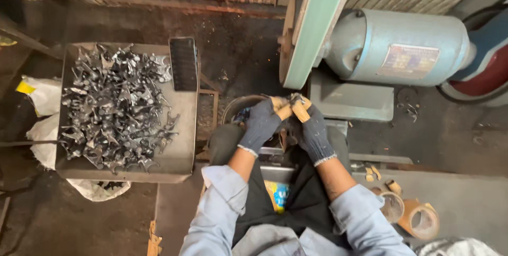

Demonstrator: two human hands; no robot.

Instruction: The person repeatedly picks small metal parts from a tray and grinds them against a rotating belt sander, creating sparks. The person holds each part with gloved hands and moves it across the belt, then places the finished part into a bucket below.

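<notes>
I see both hands up in front of the grinder, close together and nearly touching at the fingertips. My left hand (260, 123) wears a dark knit glove with tan tape wrapped over the fingertips, and it is closed around a small metal piece (294, 99). My right hand (313, 131) is gloved and taped the same way and is clamped on that piece from the other side. The piece sits between the two sets of fingertips, just beside the lower edge of the green belt guard (312, 28); most of it is hidden by the gloves, so I cannot tell its shape.

Behind the guard lies the pale blue motor housing (397, 47). Below my hands a round dark bucket (238, 106) shows its rim. To the left, a flat metal tray (182, 155) holds a heap of grey forged parts (114, 110), and a black brush (183, 64) rests at its far right corner. On the floor at the lower right stand rolls of tan tape (420, 220).
</notes>
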